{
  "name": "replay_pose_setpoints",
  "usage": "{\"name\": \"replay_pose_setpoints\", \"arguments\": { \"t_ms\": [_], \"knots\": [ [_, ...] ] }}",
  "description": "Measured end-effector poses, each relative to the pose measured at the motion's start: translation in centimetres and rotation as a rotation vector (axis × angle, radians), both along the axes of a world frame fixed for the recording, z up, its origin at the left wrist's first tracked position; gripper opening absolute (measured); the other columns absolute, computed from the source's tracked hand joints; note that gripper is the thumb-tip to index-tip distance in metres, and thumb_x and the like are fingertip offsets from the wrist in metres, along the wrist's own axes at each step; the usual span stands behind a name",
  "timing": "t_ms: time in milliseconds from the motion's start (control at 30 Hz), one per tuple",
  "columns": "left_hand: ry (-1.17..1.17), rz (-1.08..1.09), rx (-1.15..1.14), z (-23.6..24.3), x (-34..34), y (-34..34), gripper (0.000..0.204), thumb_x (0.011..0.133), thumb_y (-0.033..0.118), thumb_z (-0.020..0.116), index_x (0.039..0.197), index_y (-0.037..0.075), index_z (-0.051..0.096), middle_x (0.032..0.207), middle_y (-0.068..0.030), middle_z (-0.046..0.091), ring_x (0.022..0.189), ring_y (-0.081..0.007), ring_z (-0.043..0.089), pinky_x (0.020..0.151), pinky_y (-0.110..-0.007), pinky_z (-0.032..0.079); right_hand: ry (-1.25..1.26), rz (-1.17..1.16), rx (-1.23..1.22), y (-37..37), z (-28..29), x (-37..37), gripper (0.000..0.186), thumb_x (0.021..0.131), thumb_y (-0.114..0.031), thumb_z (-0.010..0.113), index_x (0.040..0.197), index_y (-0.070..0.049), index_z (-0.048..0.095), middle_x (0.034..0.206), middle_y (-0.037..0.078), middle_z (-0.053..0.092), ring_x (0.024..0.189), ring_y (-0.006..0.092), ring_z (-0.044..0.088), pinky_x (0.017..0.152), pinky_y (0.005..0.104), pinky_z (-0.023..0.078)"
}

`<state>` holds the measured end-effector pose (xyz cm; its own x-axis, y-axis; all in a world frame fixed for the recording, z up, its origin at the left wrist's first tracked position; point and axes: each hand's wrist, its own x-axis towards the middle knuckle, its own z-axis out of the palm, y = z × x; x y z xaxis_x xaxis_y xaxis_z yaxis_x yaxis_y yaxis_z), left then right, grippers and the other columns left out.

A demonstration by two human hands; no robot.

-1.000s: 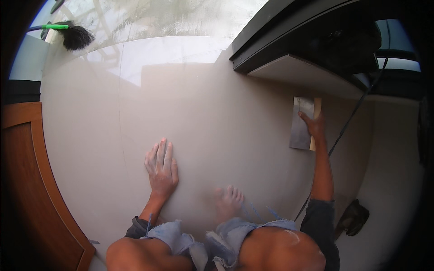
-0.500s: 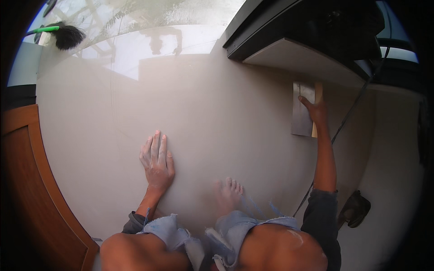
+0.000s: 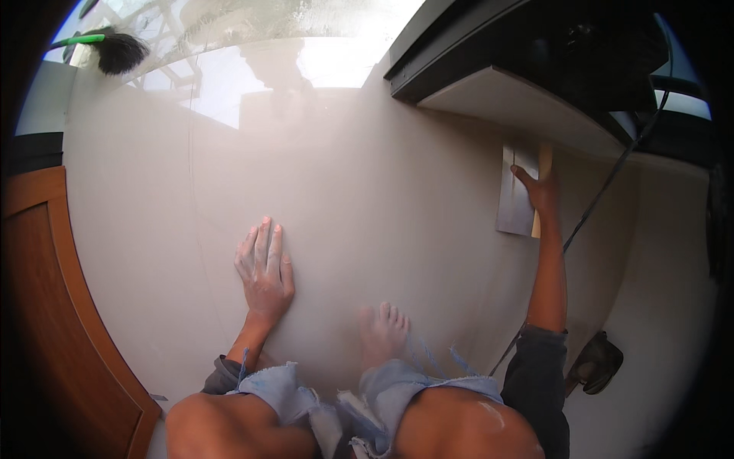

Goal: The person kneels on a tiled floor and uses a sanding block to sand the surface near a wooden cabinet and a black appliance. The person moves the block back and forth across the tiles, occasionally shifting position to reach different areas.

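Observation:
My right hand point(image 3: 535, 183) grips a wide, flat metal blade point(image 3: 516, 214) with a pale wooden strip along its right side, held against the pale, smooth floor point(image 3: 168, 199) at the right, below a board's edge. My thumb lies over the metal. My left hand point(image 3: 264, 260) rests on the floor left of centre, fingers stretched and dusted pale, holding nothing. My bare foot point(image 3: 386, 333) is between the hands, near the bottom, with my knees and frayed pale-blue cloth below it.
A wooden panel point(image 3: 30, 306) is at the left. A black brush with green handle point(image 3: 88, 38) lies upper left. A dark framed structure point(image 3: 527, 38) with a pale board point(image 3: 505, 99) fills the upper right. A black cord point(image 3: 604, 183) runs past my right arm; a dark object point(image 3: 596, 359) is lower right.
My right hand has shifted slightly to the right with the blade in it. My left hand, still spread on the floor, has edged a little forward and left. The view has shifted slightly.

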<state>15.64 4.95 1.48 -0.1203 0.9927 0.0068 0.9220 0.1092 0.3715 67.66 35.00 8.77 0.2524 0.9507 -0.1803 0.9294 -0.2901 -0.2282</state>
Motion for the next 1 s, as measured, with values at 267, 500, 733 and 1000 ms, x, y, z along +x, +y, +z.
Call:
{"name": "replay_pose_setpoints", "arguments": {
  "t_ms": [267, 500, 733, 1000],
  "knots": [
    [0.011, -0.005, 0.005, 0.1, -0.2, 0.0, 0.059, 0.104, 0.014, 0.06, 0.163, 0.006, 0.054, 0.176, -0.0112, 0.043, 0.159, -0.035, 0.037, 0.13, -0.058, 0.026, 0.03, 0.065, 0.07, -0.3, 0.4, -1.8, 0.112, 0.078, -0.061, 0.096, 0.148, 0.016, 0.054, 0.139, 0.039, 0.066, 0.133, 0.0488, 0.065, 0.115, 0.0503, 0.051],
    [0.018, -0.013, -0.001, 0.2, -0.4, -0.2, 0.059, 0.105, 0.016, 0.059, 0.163, 0.006, 0.054, 0.176, -0.0113, 0.043, 0.159, -0.0344, 0.037, 0.13, -0.058, 0.027, 0.117, -0.076, 0.035, -4.7, -1.0, -4.2, 0.115, 0.075, -0.06, 0.098, 0.15, 0.015, 0.053, 0.141, 0.04, 0.065, 0.135, 0.0478, 0.065, 0.115, 0.0502, 0.051],
    [0.005, -0.01, 0.023, 0.0, -0.1, 0.0, 0.056, 0.107, 0.017, 0.059, 0.162, 0.007, 0.056, 0.175, -0.0104, 0.044, 0.159, -0.0327, 0.037, 0.13, -0.058, 0.027, 0.207, -0.034, 0.058, -6.0, -1.7, -14.2, 0.104, 0.074, -0.053, 0.102, 0.143, 0.011, 0.058, 0.133, 0.033, 0.071, 0.122, 0.0434, 0.073, 0.106, 0.0477, 0.057],
    [-0.008, 0.007, 0.027, 0.1, -0.3, 0.1, 0.055, 0.108, 0.017, 0.059, 0.162, 0.007, 0.056, 0.175, -0.0099, 0.044, 0.158, -0.0329, 0.038, 0.13, -0.056, 0.028, 0.195, -0.005, 0.104, -7.8, -1.5, -15.0, 0.12, 0.078, -0.054, 0.098, 0.159, 0.013, 0.041, 0.145, 0.038, 0.064, 0.136, 0.053, 0.064, 0.113, 0.0508, 0.054]
  ]
}}
